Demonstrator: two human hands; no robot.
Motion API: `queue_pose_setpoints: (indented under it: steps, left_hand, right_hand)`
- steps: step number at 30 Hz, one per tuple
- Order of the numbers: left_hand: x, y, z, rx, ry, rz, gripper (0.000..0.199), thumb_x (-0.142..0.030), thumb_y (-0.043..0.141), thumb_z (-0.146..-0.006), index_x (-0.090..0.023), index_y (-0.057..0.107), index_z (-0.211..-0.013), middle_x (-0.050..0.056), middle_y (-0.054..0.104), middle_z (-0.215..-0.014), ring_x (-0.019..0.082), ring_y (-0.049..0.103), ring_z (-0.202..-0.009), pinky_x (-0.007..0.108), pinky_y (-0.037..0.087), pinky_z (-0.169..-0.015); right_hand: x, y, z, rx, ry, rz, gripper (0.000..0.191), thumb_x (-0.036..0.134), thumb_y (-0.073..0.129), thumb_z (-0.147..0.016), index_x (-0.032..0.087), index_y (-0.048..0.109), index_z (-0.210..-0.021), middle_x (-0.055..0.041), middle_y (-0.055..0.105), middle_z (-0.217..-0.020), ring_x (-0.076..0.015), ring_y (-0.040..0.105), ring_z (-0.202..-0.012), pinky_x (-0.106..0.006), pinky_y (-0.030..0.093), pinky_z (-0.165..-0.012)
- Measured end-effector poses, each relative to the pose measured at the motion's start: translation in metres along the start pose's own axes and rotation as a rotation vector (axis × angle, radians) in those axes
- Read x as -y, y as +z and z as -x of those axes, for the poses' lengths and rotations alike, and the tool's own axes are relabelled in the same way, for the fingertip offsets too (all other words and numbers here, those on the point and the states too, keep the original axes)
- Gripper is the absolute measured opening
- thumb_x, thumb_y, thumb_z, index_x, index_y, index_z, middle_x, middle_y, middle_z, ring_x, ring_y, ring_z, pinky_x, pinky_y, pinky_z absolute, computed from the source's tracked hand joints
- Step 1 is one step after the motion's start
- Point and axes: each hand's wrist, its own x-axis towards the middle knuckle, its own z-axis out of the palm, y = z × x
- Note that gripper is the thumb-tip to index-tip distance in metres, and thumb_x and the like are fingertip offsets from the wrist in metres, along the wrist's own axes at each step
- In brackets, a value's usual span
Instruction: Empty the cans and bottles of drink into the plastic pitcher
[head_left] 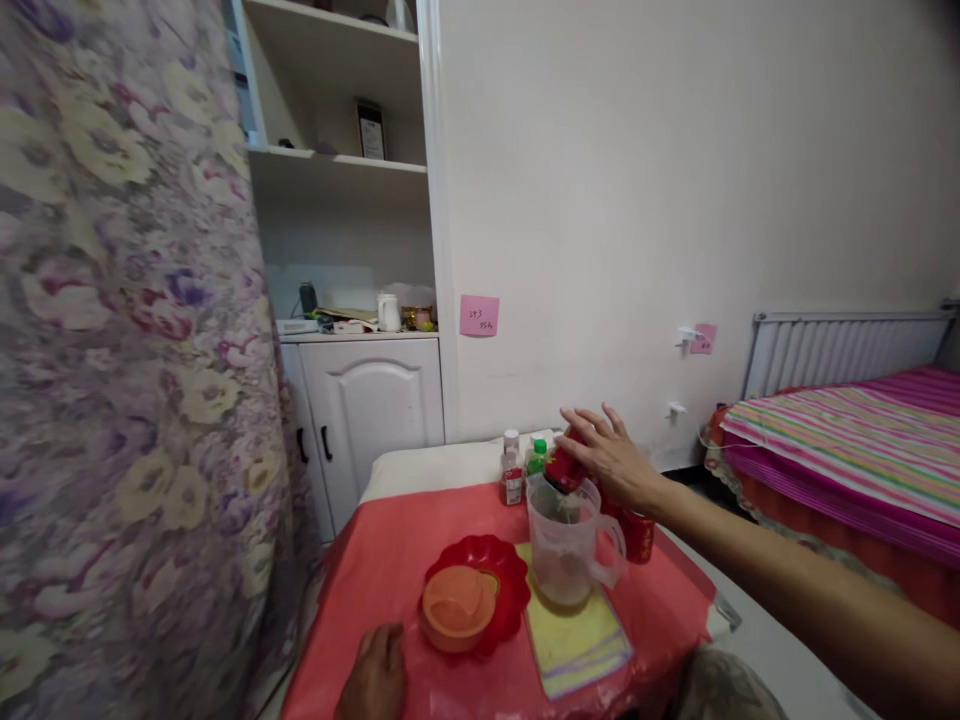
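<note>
My right hand grips a red can, tipped over the mouth of a clear plastic pitcher. Liquid appears to run from the can into the pitcher. The pitcher stands upright on a folded yellow cloth, its handle to the right. My left hand rests on the table's near side, fingers curled in, with nothing visible in them. Just right of it, an orange bowl-shaped container sits in a red scalloped dish.
The table bears a red cover. Behind the pitcher are a clear bottle with a label and a green-capped bottle. Another red can stands right of the pitcher. A floral curtain hangs at left; a bed is at right.
</note>
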Motion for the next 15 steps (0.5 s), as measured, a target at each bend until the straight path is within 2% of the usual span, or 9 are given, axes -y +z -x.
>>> queue_pose_setpoints:
  steps: [5, 11, 15]
  left_hand:
    - [0.0013, 0.0011, -0.0004, 0.000, -0.008, 0.016, 0.044, -0.032, 0.023, -0.097, -0.021, 0.064, -0.108, 0.009, 0.068, -0.123, 0.021, 0.069, -0.104, 0.031, 0.052, -0.085]
    - [0.0006, 0.0001, 0.0026, -0.027, 0.009, 0.043, 0.040, -0.030, 0.028, -0.096, -0.020, 0.064, -0.106, 0.009, 0.069, -0.120, 0.022, 0.069, -0.105, 0.032, 0.051, -0.087]
    - [0.0009, 0.0006, 0.0054, -0.029, 0.008, 0.056, 0.039, -0.031, 0.028, -0.097, -0.021, 0.064, -0.107, 0.009, 0.069, -0.120, 0.021, 0.069, -0.104, 0.032, 0.052, -0.086]
  right_hand:
    - [0.0015, 0.0053, 0.0004, 0.011, 0.000, -0.022, 0.046, 0.020, 0.058, -0.089, 0.026, 0.053, -0.134, -0.0158, 0.040, -0.155, -0.0342, 0.039, -0.137, -0.061, 0.019, -0.114]
    - [0.0027, 0.0084, 0.0010, 0.024, 0.005, -0.035, 0.054, 0.014, 0.060, -0.085, 0.026, 0.052, -0.136, -0.0165, 0.040, -0.155, -0.0346, 0.039, -0.137, -0.061, 0.020, -0.114]
    - [0.0015, 0.0086, 0.0040, 0.025, -0.006, -0.066, 0.049, 0.014, 0.056, -0.088, 0.026, 0.054, -0.135, -0.0161, 0.044, -0.153, -0.0336, 0.040, -0.136, -0.060, 0.022, -0.113]
